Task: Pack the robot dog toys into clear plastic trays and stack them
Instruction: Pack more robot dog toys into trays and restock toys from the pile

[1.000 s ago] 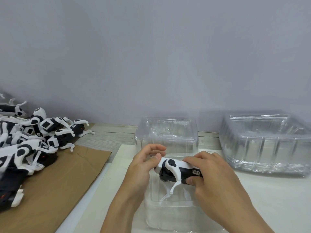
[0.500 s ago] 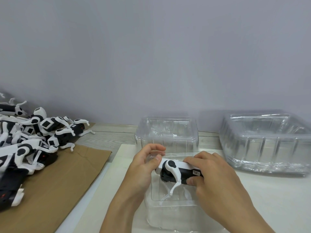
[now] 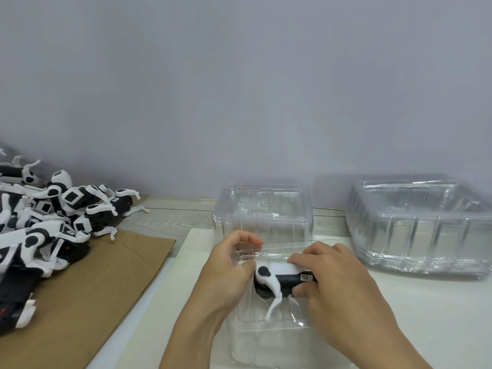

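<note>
Grey wall behind, pale worktop below. Right hand grips the robot dog by its body, down inside the near clear tray. Left hand pinches that tray's rim. More dogs heaped far left on cardboard; tray stacks wait behind.

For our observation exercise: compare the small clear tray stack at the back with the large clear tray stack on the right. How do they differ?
The small clear tray stack is narrower and stands directly behind the hands; the large clear tray stack is much wider and sits apart at the right edge. The small one rises taller for its width; the large one looks low and broad. Both are transparent ribbed plastic, and no toy shows in either.
</note>
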The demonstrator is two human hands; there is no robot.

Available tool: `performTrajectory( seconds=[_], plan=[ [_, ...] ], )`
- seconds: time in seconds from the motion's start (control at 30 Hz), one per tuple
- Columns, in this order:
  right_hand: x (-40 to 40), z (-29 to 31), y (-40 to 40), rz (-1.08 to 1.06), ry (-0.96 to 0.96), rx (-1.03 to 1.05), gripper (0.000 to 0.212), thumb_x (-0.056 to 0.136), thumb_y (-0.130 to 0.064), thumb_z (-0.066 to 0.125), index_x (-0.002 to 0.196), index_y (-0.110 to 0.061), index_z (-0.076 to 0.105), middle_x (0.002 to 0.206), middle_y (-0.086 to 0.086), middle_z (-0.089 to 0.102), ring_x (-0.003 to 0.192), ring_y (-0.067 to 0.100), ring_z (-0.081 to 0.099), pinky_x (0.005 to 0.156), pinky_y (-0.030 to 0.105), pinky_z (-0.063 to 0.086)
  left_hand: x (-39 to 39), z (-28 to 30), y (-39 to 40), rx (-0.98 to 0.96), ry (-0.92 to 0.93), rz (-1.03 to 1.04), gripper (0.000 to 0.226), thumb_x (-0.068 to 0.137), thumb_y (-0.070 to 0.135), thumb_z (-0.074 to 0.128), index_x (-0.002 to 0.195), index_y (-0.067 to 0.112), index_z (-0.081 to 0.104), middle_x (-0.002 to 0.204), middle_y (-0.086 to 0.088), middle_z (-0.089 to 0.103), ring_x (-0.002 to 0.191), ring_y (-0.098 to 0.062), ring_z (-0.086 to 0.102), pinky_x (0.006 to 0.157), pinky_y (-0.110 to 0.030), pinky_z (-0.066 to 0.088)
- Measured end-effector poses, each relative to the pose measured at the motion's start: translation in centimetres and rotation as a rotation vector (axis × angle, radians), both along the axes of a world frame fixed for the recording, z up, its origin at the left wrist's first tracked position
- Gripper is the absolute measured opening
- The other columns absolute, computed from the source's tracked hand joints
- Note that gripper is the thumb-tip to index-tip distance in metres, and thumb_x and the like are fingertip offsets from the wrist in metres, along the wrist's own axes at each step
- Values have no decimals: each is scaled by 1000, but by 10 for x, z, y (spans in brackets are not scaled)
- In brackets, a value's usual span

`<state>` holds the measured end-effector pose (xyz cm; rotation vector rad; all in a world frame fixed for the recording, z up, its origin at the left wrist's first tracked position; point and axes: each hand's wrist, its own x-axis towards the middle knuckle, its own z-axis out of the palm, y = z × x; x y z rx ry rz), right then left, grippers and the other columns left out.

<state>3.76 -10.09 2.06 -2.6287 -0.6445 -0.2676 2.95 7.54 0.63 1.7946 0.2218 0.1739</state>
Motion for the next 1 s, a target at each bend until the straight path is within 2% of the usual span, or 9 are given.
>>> performTrajectory(
  seconds=[0.2, 0.37, 0.5, 0.67, 0.8, 0.93, 1.0],
  plan=[
    [0, -1, 2, -22, 8, -8, 23, 89, -27, 57, 108, -37, 61, 107, -23, 48, 99, 8, 32, 79, 22, 37, 1, 1, -2, -18, 47, 42, 60, 80, -16, 54, 88, 43, 64, 98, 9, 72, 86, 1, 67, 72, -27, 53],
    [-1, 0, 2, -16, 12, -6, 25, 89, -25, 57, 110, -37, 62, 106, -23, 47, 98, 8, 32, 82, 22, 36, 1, 2, -3, -29, 64, 79, 52, 82, -14, 57, 94, 36, 67, 95, 12, 74, 88, -3, 68, 78, -31, 54],
    [0, 0, 1, -14, 13, -2, 25, 88, -25, 58, 109, -38, 62, 106, -23, 47, 99, 7, 32, 84, 22, 35, 1, 2, -3, -24, 68, 78, 51, 81, -12, 58, 89, 37, 70, 93, 15, 75, 90, 4, 67, 74, -21, 51],
    [0, 0, 1, -15, 30, 14, 24, 86, -24, 60, 107, -36, 64, 103, -22, 48, 98, 7, 32, 85, 24, 36, 1, 3, -2, -5, 66, 52, 47, 80, -11, 62, 91, 34, 72, 95, 13, 74, 96, 0, 67, 83, -25, 54],
    [-1, 2, 1, -4, 36, 72, 34, 84, -21, 66, 112, -41, 66, 103, -29, 44, 104, 2, 34, 80, 20, 32, 1, 2, -2, -3, 73, 55, 47, 79, -11, 63, 92, 33, 71, 93, 15, 74, 94, 1, 67, 82, -24, 54],
    [-3, 9, 2, 87, 38, 91, 26, 86, -23, 68, 107, -40, 70, 100, -28, 50, 102, 0, 38, 88, 22, 34, 1, 2, -2, -22, 87, 73, 44, 78, -10, 64, 93, 30, 71, 93, 16, 75, 90, 2, 68, 75, -19, 50],
    [-5, 13, 4, 139, 61, 84, 26, 87, -24, 68, 106, -41, 68, 102, -28, 56, 105, -2, 39, 92, 24, 28, 2, 3, -3, -28, 92, 81, 43, 78, -10, 65, 93, 30, 70, 93, 16, 75, 87, 4, 68, 71, -15, 49]
  ],
)
